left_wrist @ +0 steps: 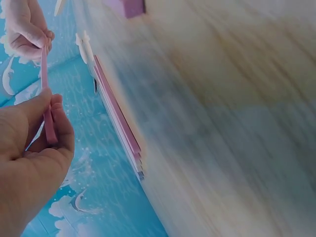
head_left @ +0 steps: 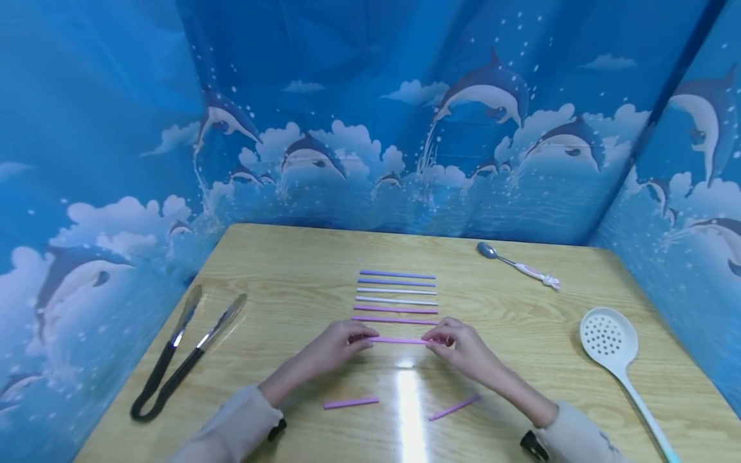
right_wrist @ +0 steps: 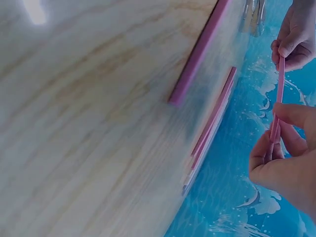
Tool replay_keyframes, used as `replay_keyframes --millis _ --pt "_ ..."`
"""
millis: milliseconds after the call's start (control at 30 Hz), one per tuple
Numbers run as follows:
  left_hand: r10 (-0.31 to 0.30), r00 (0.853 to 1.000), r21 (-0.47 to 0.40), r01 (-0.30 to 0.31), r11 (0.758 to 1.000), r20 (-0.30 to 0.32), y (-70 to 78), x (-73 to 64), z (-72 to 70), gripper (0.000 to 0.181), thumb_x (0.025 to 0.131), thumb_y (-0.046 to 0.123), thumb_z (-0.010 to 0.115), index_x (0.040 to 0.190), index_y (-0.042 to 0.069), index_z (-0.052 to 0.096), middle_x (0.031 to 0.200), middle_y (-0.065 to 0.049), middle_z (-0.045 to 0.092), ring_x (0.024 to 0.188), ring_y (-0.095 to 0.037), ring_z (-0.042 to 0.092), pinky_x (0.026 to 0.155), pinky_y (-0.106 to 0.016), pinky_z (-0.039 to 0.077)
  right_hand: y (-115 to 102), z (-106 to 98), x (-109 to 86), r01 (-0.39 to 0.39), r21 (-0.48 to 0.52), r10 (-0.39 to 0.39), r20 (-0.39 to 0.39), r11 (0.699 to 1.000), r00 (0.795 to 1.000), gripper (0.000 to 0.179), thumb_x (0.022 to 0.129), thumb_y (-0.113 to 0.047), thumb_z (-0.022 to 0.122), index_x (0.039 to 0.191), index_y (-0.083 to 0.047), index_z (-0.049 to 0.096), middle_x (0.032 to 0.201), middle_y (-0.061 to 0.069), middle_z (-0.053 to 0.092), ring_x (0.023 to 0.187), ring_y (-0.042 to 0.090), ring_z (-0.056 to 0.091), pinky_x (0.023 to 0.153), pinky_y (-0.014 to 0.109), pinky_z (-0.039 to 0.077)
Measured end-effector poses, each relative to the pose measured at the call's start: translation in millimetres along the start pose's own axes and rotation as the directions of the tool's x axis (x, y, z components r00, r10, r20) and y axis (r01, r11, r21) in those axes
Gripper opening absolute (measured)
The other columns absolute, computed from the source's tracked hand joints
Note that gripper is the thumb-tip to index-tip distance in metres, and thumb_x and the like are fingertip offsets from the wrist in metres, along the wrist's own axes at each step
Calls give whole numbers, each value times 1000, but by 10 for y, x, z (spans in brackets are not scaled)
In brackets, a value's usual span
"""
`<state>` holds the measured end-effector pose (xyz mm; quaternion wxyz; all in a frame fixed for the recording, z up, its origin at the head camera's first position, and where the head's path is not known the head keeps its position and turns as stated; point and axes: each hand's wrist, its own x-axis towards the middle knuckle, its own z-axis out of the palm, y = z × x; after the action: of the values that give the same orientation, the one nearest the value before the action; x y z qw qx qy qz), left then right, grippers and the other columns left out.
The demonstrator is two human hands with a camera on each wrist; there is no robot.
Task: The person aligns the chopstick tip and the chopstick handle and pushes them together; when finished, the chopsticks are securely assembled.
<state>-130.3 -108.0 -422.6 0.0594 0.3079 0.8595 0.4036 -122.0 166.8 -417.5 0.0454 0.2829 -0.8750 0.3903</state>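
A thin pink stick (head_left: 399, 341) is held level between both hands, raised off the table as the wrist views show. My left hand (head_left: 347, 341) pinches its left end between thumb and fingers, and my right hand (head_left: 457, 347) pinches the right end. Just beyond the hands lies a row of parallel sticks: two pink ones nearest, a pink stick (head_left: 396, 310) among them, then white sticks such as this white stick (head_left: 396, 291), then a blue stick (head_left: 397, 274) farthest. Closer to me, a loose purple-pink stick (head_left: 350, 403) lies left and another purple-pink stick (head_left: 455, 408) lies slanted on the right.
Black-handled tongs (head_left: 185, 354) lie spread at the table's left. A spoon (head_left: 515, 262) with a pale handle rests at the back right. On the right side is a white slotted skimmer (head_left: 619, 360). A blue dolphin-print curtain (head_left: 370, 96) surrounds the wooden table (head_left: 278, 276).
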Motion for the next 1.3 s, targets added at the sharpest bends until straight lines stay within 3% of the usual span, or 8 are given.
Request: replay_keyframes --millis 367,633,1000,1300 --pt "-72 997 -25 73 997 12 -202 62 -33 21 89 5 63 108 0 68 97 -10 70 85 -16 64 76 -18 51 140 43 65 -87 -2 87 31 996 996 10 81 2 69 90 -1 71 80 3 62 71 7 54 63 20 50" --pt "-79 996 -5 79 997 28 -361 151 -9 18 87 4 64 104 0 69 94 -10 70 83 -17 64 75 -20 52 224 106 165 -167 -37 170 91 985 981 8 82 -3 68 90 -2 71 81 1 61 73 10 54 65 20 49" --pt "-116 992 104 110 988 57 -427 276 33 17 85 -1 65 102 -3 69 98 -15 69 90 -25 65 81 -31 54 370 207 248 -122 -80 129 92 989 987 5 80 1 69 85 1 71 77 2 60 70 9 52 63 20 47" --pt "-115 993 135 110 985 26 -428 287 54 15 85 -2 65 99 -4 69 95 -15 69 89 -26 64 81 -35 54 365 229 264 -100 -131 108 63 986 992 5 79 0 70 83 -1 71 76 1 62 70 11 53 66 24 47"
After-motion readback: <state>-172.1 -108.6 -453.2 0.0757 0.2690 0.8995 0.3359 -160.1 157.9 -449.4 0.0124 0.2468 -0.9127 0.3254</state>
